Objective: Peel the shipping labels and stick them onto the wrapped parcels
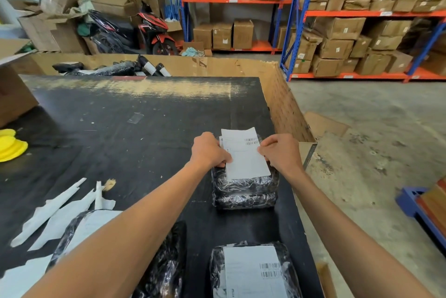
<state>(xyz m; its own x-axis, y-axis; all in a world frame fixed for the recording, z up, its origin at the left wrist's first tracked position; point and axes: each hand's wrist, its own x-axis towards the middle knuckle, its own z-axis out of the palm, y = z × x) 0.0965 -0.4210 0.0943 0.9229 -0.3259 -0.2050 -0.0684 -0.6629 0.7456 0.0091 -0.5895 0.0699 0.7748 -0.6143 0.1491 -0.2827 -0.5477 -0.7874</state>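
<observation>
Here we pinch a white paper shipping label (pixel 245 152) with our left hand (pixel 209 150) and right hand (pixel 281 152), fingers curled on its edges. It lies over a black plastic-wrapped parcel (pixel 245 189) on the dark counter (pixel 135 123)

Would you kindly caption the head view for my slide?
Both hands, left hand and right hand, hold a shipping label over a black wrapped parcel on the table.

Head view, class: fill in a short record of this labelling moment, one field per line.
surface: black table
left hand: fingers pinch the label's left edge
right hand: fingers pinch the label's right edge
shipping label: white, barcode near its top, over the far parcel
far parcel: black wrap
near parcel: already labelled
peeled backing strips: white, lying at left
yellow pads: at the left edge
</observation>
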